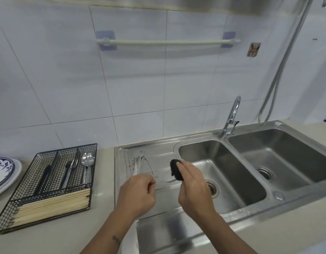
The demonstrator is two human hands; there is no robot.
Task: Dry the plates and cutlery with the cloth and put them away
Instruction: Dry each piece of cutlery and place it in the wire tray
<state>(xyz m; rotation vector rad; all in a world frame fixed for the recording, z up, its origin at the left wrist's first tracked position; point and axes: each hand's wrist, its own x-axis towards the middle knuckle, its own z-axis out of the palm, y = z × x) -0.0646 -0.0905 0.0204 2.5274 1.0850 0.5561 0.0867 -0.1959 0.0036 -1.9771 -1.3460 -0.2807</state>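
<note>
The left hand (137,192) curls around the handles of the forks (138,163), whose tines point away from it over the draining board (158,156); the right hand (192,186), just beside, grips a dark cloth (176,170) at its fingertips; the cutlery basket (48,187) sits well left of both.

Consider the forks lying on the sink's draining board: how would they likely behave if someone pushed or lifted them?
The forks look like thin polished metal, so probably stiff and light. The steel draining board appears smooth and perhaps wet, so a push would likely slide them. Bunched together, they may clatter or slip apart when lifted.
</note>
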